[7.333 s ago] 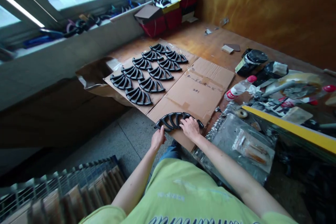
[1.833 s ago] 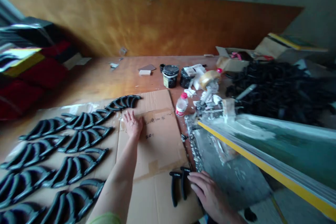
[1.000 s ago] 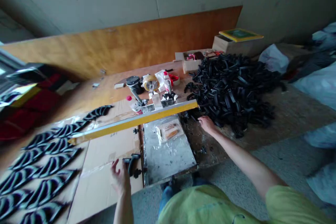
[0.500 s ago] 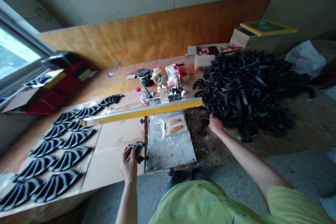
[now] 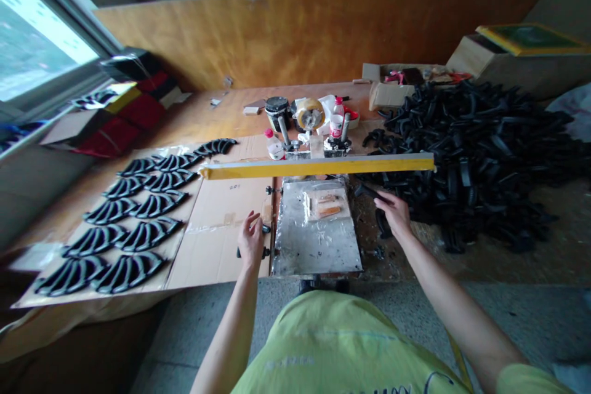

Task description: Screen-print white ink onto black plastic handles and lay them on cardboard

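My left hand (image 5: pixel 252 240) is over the cardboard beside the metal plate, fingers curled around a black plastic part (image 5: pixel 266 229). Most of that part is hidden behind the fingers; its ends peek out on both sides. Off the plate's right edge, my right hand (image 5: pixel 396 212) pinches another black T-shaped plastic part (image 5: pixel 365 190) by one end. Between the hands lies the metal plate (image 5: pixel 318 246), carrying a clear film with small orange-brown pieces (image 5: pixel 329 211). A yellow-edged bar (image 5: pixel 318 167) spans above the plate's far end.
A big heap of black parts (image 5: pixel 480 166) covers the right side. Fanned rows of black parts (image 5: pixel 143 215) lie on cardboard (image 5: pixel 217 209) at left. Behind the bar stand a black tub (image 5: pixel 277 112), a tape roll (image 5: pixel 310 114) and red-capped bottles (image 5: pixel 338 120).
My right hand has drawn back from the heap with a black part in its fingers. My left hand has shifted slightly toward the plate. The camera view has turned.
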Tool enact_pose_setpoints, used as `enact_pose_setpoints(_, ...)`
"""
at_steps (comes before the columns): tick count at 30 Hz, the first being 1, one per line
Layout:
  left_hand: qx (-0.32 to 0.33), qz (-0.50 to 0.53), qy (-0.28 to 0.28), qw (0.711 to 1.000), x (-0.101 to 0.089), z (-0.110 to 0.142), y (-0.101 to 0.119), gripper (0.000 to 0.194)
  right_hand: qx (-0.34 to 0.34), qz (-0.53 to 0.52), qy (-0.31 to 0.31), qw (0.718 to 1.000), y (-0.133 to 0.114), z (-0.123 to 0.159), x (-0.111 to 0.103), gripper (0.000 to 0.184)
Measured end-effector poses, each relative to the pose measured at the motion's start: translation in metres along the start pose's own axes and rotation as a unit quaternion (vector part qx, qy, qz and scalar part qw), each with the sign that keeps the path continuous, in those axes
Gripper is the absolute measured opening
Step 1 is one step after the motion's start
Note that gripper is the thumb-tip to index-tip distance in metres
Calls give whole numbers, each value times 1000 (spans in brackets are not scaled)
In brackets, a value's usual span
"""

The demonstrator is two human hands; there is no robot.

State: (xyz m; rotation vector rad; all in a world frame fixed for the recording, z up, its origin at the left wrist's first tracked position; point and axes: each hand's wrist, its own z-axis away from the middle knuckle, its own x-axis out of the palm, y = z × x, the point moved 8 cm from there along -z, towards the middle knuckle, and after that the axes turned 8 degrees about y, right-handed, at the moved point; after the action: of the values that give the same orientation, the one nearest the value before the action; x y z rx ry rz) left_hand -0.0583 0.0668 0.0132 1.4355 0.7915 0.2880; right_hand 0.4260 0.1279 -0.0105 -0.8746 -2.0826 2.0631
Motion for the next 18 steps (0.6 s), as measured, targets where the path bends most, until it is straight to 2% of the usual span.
enact_pose_setpoints(3,17,-8,-22,1000,11,2,15,29,-132,-18,-78,988,-53,23,53,30)
enact_pose_setpoints(5,24,-2,-38,999,18,3,23,28,-227,19,-133,964,-82,41,88,21)
enact_pose_setpoints(8,32,12,-54,998,23,5,27,27,-321,83,-191,924,-97,60,121,25)
enact_pose_setpoints(13,48,13,-49,998,19,-2,30,27,-383,147,-202,889,-92,64,135,30)
enact_pose_setpoints(15,67,17,-39,997,17,-7,43,26,-403,166,-206,876,-91,66,136,29)
enact_pose_setpoints(18,102,45,-23,993,17,-18,75,26,-412,190,-216,865,-93,66,137,29)
